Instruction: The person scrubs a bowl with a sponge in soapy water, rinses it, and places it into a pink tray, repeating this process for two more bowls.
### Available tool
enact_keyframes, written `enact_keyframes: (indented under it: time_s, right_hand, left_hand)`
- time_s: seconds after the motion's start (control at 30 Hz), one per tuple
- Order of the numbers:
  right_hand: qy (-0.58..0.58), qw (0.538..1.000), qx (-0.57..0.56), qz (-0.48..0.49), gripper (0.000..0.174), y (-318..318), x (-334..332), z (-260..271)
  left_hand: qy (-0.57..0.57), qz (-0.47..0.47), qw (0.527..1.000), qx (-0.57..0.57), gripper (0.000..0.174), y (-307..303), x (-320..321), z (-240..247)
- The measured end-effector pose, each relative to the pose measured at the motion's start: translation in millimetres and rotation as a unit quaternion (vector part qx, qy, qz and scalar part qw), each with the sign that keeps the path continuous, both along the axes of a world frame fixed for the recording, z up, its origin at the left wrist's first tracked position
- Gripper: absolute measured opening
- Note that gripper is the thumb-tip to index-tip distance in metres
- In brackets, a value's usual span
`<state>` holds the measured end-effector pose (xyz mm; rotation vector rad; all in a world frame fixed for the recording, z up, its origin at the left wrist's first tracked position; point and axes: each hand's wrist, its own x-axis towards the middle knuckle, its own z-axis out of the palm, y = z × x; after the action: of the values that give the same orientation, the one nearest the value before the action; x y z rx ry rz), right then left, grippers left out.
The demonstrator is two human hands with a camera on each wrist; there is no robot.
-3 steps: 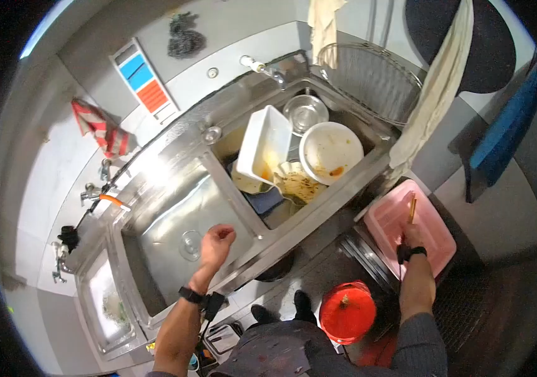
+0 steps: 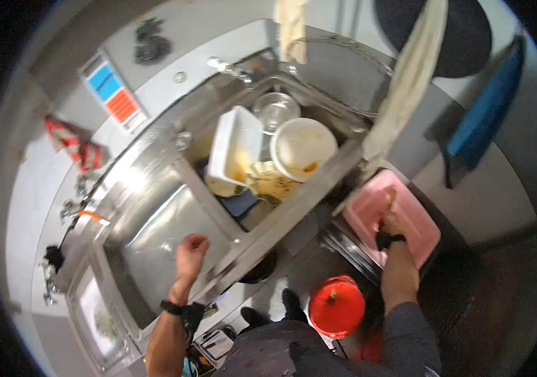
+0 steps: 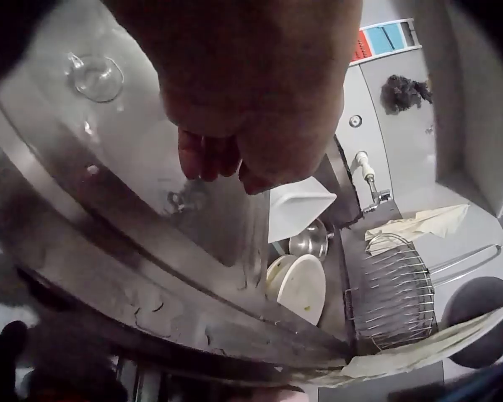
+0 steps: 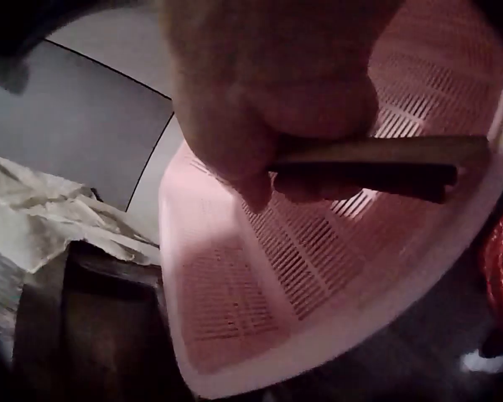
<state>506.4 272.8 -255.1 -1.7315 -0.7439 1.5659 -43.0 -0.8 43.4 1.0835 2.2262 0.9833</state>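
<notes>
My right hand [image 2: 394,225] grips a slim brown stick-like thing [image 2: 392,198] inside the pink basket [image 2: 430,217]. Seen from the right wrist, that stick-like thing [image 4: 411,155] has a tan upper side and a dark lower side, and sticks out past the fingers over the slotted basket [image 4: 226,276]. Its other end is covered by the hand. My left hand [image 2: 191,254] hangs over the bare left basin [image 2: 149,251] of the steel sink, fingers loosely curled. Nothing shows in that hand [image 3: 243,109] from the left wrist.
The right basin holds a white rectangular tub [image 2: 223,147], a round white tub [image 2: 306,147] and a metal bowl [image 2: 278,112]. A wire basket [image 2: 344,75] and a cream cloth [image 2: 406,75] hang behind. A red bucket [image 2: 337,311] stands on the floor near the feet.
The whole head view has shifted, so the sink and basket appear farther left. Both hands keep nearly the same places relative to the sink and the basket.
</notes>
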Motion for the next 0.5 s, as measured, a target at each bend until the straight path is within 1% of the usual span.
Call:
enact_keyframes:
  time_s: [0.03,0.07,0.1,0.13,0.2,0.23,0.27,0.33,0.37,0.4,0.47,0.5]
  right_hand:
    - [0.079,0.994,0.071,-0.018,0.022,18,27,30]
    - [-0.044,0.997,0.014,-0.061,0.02,42,46,43]
    - [-0.083,0.995,-0.014,-0.049,0.023,61,77,43]
    - [-0.087,0.995,-0.019,-0.05,0.023,59,77,46]
    - [-0.01,0.995,0.019,-0.098,0.03,62,60,53]
    - [-0.015,0.996,0.009,-0.084,0.037,65,59,59]
    - [-0.014,0.996,0.007,-0.086,0.037,64,55,61]
    - [0.083,0.992,0.032,-0.088,0.046,63,51,64]
    - [0.088,0.993,0.021,-0.074,0.052,59,52,65]
    - [0.088,0.993,0.02,-0.074,0.052,53,48,76]
    - [0.148,0.984,0.038,-0.094,0.046,42,41,93]
    - [0.148,0.984,0.037,-0.096,0.046,43,41,85]
  left_hand:
    - [-0.054,0.005,0.999,0.006,0.018,17,13,-27]
    - [-0.085,0.012,0.996,0.015,0.017,24,39,-34]
    - [-0.102,0.003,0.995,0.014,0.018,26,59,-45]
    - [-0.096,0.002,0.995,0.006,0.019,20,60,-46]
    - [-0.088,-0.003,0.996,0.001,0.02,22,60,-50]
    - [-0.08,-0.007,0.997,-0.005,0.021,21,60,-54]
    - [-0.079,-0.008,0.997,-0.006,0.021,22,58,-59]
    - [-0.048,-0.014,0.999,0.013,0.022,23,56,-68]
    - [-0.048,-0.014,0.999,0.011,0.022,22,55,-72]
    - [-0.051,-0.012,0.999,0.005,0.022,22,57,-69]
    - [-0.054,-0.01,0.999,-0.001,0.023,23,61,-60]
    - [-0.059,-0.006,0.998,-0.02,0.023,24,64,-52]
